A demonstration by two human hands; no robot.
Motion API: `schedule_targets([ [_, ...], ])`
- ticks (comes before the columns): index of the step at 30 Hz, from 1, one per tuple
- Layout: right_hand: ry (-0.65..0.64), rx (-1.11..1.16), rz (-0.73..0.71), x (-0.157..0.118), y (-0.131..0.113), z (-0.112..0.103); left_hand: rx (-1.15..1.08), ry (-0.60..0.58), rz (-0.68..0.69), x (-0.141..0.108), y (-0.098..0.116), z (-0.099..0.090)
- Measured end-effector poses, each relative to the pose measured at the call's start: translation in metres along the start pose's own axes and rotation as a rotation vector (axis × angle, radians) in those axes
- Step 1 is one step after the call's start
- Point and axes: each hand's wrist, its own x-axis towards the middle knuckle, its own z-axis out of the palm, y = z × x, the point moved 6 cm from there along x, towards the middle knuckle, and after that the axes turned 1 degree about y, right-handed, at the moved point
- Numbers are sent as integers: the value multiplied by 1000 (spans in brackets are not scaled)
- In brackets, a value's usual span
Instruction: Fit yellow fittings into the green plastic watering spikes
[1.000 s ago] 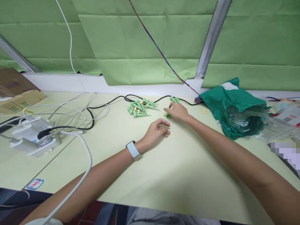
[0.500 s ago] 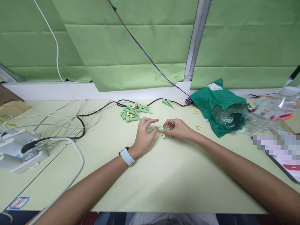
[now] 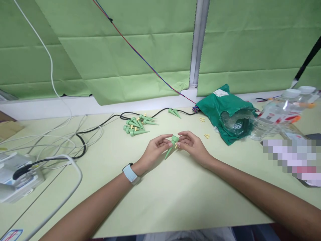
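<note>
A green plastic watering spike (image 3: 174,138) with a wide round cap is tilted in front of me, its tip pointing down and toward me. My left hand (image 3: 153,150) pinches it between thumb and fingers just below the cap. Thumb and fingers of my right hand (image 3: 197,149) close on a small yellow valve piece (image 3: 176,145) at the spike's right side; whether it sits in the spike I cannot tell. Beyond my left hand lies a pile of green spikes (image 3: 136,125), some with yellow pieces on them. Two more spikes (image 3: 175,112) lie farther back.
Two loose yellow pieces (image 3: 206,136) lie right of my hands. A torn green bag (image 3: 218,103) and clear plastic bottles (image 3: 276,112) stand at the right. White cables and a power strip (image 3: 22,174) fill the left side; a black cable (image 3: 110,117) runs along the back.
The spike has turned from lying sideways between my hands to cap up, tip toward me. My right hand has shifted from the spike's end to the yellow piece. The view has shifted slightly.
</note>
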Motion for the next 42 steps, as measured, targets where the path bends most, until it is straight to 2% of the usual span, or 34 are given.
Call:
schedule_targets([
  [5,-2,31,52,-6,5,1,-122,65,-38,2,-8,-6],
  [9,-1,11,23,-4,9,3,-79,13,-51,1,-9,-1],
  [14,3,88,81,-7,12,8,-94,-118,-36,-3,-4,8],
  [18,-65,89,81,-11,5,14,-112,-208,-42,-5,-1,14],
  [26,-193,-34,87,-10,3,14,-142,-100,-50,-2,-7,7],
  [31,-348,-133,131,-12,1,15,-75,-176,-63,-6,2,13],
  [34,-367,-210,162,-14,-1,14,-26,-210,-66,-8,8,16],
  [39,-330,-311,91,-17,-7,13,1,-201,-79,-9,9,17],
  [42,-317,-408,-9,-18,-14,14,16,-222,-76,-10,7,18],
])
